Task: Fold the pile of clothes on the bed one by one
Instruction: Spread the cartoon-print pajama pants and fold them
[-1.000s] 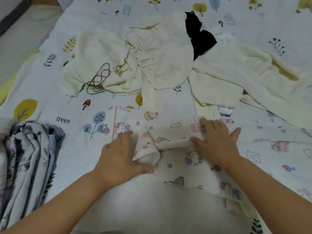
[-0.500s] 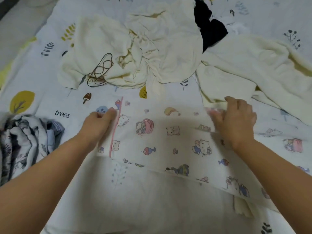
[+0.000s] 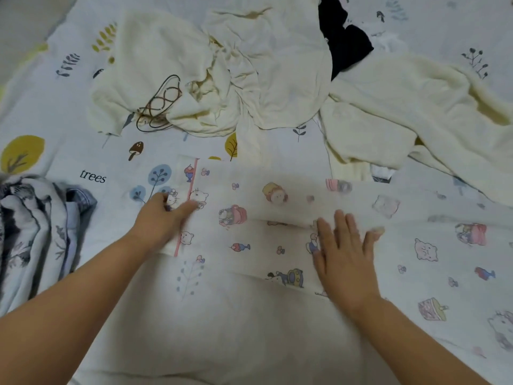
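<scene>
Word "trees" (image 3: 92, 176) on bedsheet (image 3: 69, 112)

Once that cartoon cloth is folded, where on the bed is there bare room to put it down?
Bare bedsheet lies between the cream clothes and the grey patterned bundle, around the word "trees". The far side and right are crowded: cream garments, black garment, and the cartoon cloth itself.

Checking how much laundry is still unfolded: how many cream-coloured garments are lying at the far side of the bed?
2: one cream garment far centre-left, under a brown cord; another far right. More may hide beneath them.
</scene>
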Available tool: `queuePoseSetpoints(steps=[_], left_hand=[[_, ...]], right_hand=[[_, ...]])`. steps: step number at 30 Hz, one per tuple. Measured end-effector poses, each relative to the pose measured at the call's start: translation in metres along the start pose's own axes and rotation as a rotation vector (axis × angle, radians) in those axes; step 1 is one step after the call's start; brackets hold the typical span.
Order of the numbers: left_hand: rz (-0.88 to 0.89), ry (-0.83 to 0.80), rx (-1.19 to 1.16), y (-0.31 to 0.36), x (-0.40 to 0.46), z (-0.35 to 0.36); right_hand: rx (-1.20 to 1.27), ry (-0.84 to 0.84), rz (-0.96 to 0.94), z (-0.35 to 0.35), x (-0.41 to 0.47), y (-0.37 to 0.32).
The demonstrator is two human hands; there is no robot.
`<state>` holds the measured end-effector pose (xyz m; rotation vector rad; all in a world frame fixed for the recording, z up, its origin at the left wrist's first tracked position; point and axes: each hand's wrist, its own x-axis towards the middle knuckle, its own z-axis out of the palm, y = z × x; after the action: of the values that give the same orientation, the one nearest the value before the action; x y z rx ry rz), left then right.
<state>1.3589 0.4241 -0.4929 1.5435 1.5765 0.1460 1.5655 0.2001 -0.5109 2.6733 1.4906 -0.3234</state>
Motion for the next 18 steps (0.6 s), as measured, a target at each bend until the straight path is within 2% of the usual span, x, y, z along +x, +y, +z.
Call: queuePoseSetpoints(steps=[2,3,5,7,11,12,14,16,18], left_hand=[[0.055,-0.092,0.009,0.0,-0.005,-0.003],[0.075,-0.076,0.013,-0.001,-0.007,-0.007],[0.082,0.038,0.04,-0.007,-0.012,-0.017],[0.032,0.155,0.173,-0.019,-0.016,-0.031],[-0.093,0.244,0.406,-0.032,-0.026,-0.048],[-0.04,0.293,0.469,-0.029,-0.027,-0.046],[0.202,0.392,0.577,-0.015,-0.029,-0.037],[0.453,0.392,0.64,0.001,-0.031,-0.019],[0.582,0.38,0.668,0.015,-0.031,0.001]], right_hand=[[0.03,-0.078,0.036,0.009,-0.009,0.0],[0.079,-0.064,0.034,0.007,-0.012,-0.003],[0.16,0.059,-0.013,0.0,-0.017,-0.007],[0.162,0.171,-0.048,-0.007,-0.02,-0.008],[0.189,0.137,-0.027,-0.015,-0.026,0.001],[0.204,0.128,-0.001,-0.017,-0.026,0.005],[0.271,0.21,0.066,-0.023,-0.021,0.016],[0.322,0.335,0.141,-0.032,-0.011,0.03],[0.289,0.357,0.193,-0.041,0.005,0.046]])
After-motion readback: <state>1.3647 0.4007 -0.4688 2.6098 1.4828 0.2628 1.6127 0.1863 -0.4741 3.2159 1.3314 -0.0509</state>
